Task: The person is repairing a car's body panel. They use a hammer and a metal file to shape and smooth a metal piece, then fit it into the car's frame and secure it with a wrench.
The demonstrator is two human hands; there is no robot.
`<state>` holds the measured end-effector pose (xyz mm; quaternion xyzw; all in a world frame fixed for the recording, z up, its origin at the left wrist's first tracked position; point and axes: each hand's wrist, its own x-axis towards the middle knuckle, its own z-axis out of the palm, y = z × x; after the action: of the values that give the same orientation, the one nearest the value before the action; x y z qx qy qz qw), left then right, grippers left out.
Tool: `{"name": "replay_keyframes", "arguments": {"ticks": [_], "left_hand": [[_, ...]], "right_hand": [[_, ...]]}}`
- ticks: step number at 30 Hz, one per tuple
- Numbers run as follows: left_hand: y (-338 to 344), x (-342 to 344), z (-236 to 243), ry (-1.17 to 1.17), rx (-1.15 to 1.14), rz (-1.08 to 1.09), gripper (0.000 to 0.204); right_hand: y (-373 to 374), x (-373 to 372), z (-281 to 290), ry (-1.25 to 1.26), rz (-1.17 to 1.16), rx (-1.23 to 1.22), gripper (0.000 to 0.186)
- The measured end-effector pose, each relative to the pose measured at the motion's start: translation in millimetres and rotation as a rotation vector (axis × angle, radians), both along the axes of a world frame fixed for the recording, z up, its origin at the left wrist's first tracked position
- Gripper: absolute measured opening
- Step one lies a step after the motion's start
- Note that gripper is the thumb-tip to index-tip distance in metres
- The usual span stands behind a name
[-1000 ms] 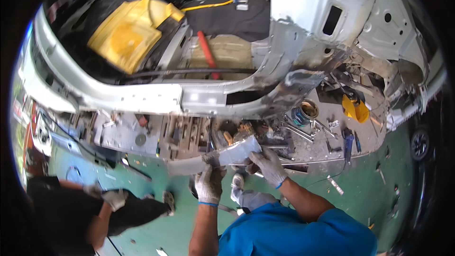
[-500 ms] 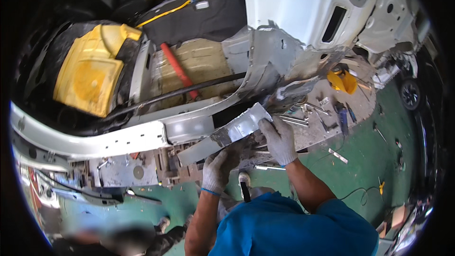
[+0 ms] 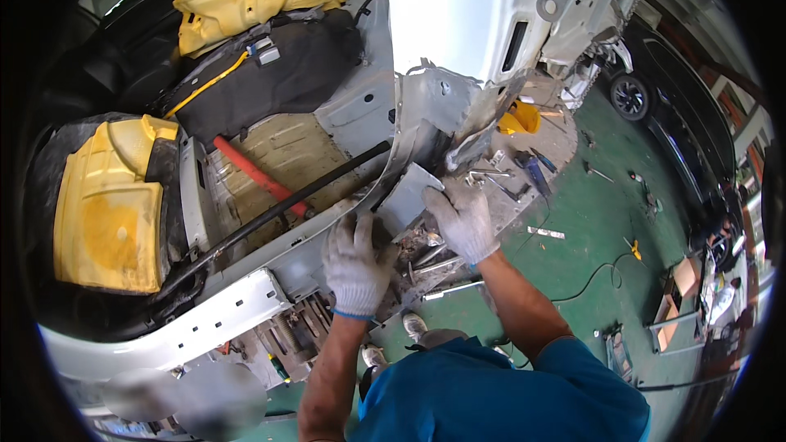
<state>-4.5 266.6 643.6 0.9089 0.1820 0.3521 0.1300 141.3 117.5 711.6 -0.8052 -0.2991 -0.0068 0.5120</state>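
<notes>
My left hand [image 3: 355,270], in a pale knitted glove, rests with slightly bent, parted fingers against the grey sill [image 3: 296,260] of a stripped car body. My right hand [image 3: 460,223], gloved too, grips a flat grey sheet-metal piece [image 3: 407,196] that lies up against the sill, just below the cut, dented pillar base [image 3: 446,102]. The piece's left end is partly hidden by my left hand. A long black bar [image 3: 319,184] runs above the sill, over a red tube [image 3: 254,170] on the bare floor pan.
Yellow moulded pads [image 3: 106,205] lie inside the body. Tools, including a blue power tool [image 3: 537,176], and a yellow item [image 3: 520,117] lie on the metal bench. A black car [image 3: 679,115] stands right, above a wooden-panelled trolley [image 3: 675,303]. A cable [image 3: 614,274] crosses the green floor.
Both hands have carried the metal piece from over the bench up to the sill. My left hand's fingers have loosened. The view has swung, showing more of the black car.
</notes>
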Motion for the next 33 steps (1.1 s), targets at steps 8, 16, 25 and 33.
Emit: {"name": "replay_keyframes", "arguments": {"ticks": [8,16,25,33], "left_hand": [[0,45,-16,-0.113,-0.062,-0.14,0.081],[5,67,-14,-0.169,-0.094,-0.164,0.074],[3,81,-18,-0.15,-0.014,-0.149,0.075],[-2,91,-16,-0.133,0.001,-0.145,0.074]], "right_hand": [[4,10,36,-0.084,-0.149,-0.084,0.036],[-6,9,27,-0.019,-0.165,0.036,0.04],[-40,4,-14,0.161,-0.111,0.108,0.025],[-53,2,-30,0.16,-0.084,-0.014,0.034]]}}
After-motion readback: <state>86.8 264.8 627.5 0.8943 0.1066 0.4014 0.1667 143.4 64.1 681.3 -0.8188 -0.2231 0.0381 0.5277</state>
